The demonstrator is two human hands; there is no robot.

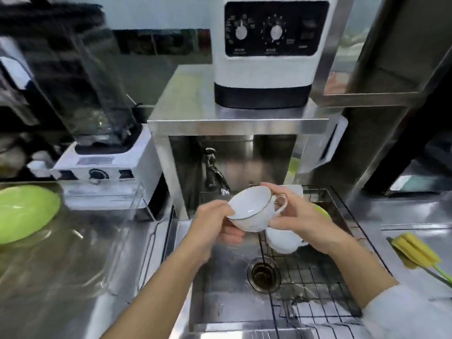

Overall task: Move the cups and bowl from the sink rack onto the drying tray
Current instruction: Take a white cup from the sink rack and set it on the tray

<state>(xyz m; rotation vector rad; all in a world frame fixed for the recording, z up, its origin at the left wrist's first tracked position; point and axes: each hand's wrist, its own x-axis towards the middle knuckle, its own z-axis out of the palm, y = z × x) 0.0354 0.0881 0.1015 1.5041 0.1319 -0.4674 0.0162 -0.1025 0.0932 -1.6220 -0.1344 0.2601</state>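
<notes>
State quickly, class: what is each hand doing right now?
Left hand: closed on the white cup, gripping its rim and underside.
Right hand: closed on the same cup, fingers by the handle.

Cup (254, 211): glossy white ceramic (gilt rim); sink (220, 297) brushed steel; rack (315, 277) black wire.

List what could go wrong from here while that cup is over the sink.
1. The cup is tilted on its side above the sink, held between the left hand and right hand; a slip in the handover could drop it onto steel.
2. Another white cup sits on the rack just under the right hand and could get knocked.
3. The tray already holds a green bowl, so the cup could bump it when set down.
</notes>
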